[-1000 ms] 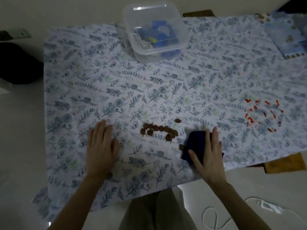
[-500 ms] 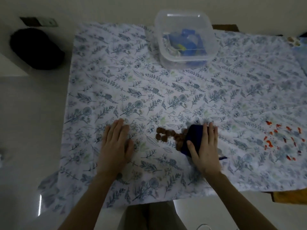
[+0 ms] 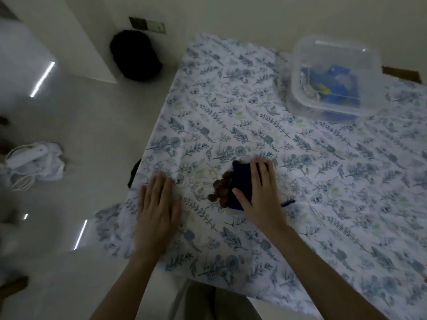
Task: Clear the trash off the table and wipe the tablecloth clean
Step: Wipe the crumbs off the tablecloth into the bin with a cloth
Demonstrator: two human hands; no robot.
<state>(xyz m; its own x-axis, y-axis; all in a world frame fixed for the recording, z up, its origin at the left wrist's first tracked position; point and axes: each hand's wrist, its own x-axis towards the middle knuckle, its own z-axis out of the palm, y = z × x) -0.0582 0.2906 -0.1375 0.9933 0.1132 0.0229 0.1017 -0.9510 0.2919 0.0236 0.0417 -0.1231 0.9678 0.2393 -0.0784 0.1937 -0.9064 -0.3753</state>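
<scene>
A white tablecloth [image 3: 288, 144] printed with blue leaves covers the table. A bunch of small brown crumbs [image 3: 220, 189] lies piled on it near the front left. My right hand [image 3: 261, 192] presses flat on a dark blue cloth [image 3: 241, 181] whose left edge touches the crumb pile. My left hand [image 3: 158, 209] rests flat on the tablecloth near the left edge, fingers straight, a little left of the crumbs.
A clear plastic box [image 3: 332, 77] holding blue items stands at the back of the table. On the floor to the left are a black bag [image 3: 136, 55] and a white bundle with a cord [image 3: 32, 162]. Bare wood [image 3: 401, 73] shows at the back right.
My right hand has pushed the blue cloth leftward, gathering the brown crumbs from a line into a tight pile. The view has swung left, so the red bits are out of sight.
</scene>
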